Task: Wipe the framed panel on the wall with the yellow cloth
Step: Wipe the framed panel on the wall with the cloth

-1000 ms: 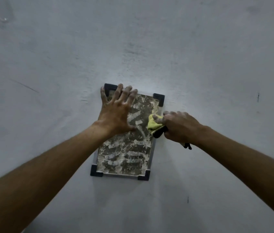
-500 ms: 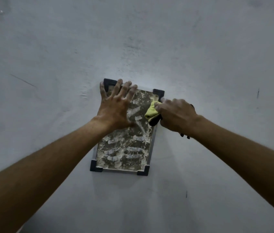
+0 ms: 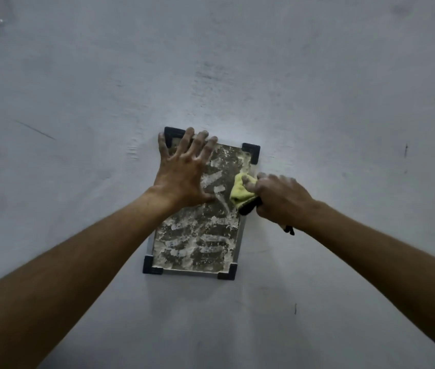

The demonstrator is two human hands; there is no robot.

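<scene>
Right hand (image 3: 280,199) grip clenched on yellow cloth (image 3: 241,190), pressed at framed panel (image 3: 197,235) right edge, upper half. Left hand (image 3: 184,174) flat, released, bracing top-left corner. Panel long axis vertical; smeared surface lies left and below cloth.

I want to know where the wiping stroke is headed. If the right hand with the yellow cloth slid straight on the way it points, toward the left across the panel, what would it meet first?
Probably the left hand, pressed flat on the framed panel. The right hand holds the yellow cloth near the panel's right edge; only smeared panel surface lies between.
</scene>
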